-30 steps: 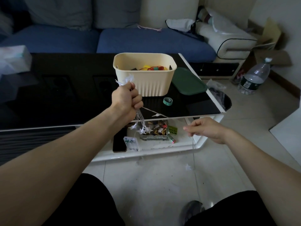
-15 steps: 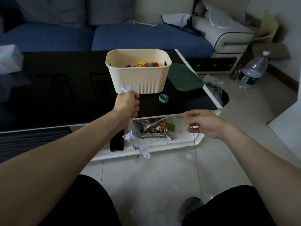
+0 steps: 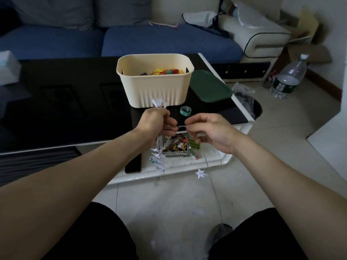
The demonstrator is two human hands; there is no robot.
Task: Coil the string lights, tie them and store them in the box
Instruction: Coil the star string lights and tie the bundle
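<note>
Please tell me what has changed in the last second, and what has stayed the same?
The right hand moved left toward the left hand, bringing the wire it pinches, so the hands now almost meet. The left hand still grips the bundle of string lights. One star hangs from the loose wire. The box, green lid and tie have not moved.

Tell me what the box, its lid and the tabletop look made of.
Box: likely matte cream plastic, with moulded ribs and rounded corners. Lid: probably matte dark green plastic, with a raised rim. Tabletop: glossy black, glass or lacquer, judging by its mirror-like reflections; its edge is glossy white.
</note>
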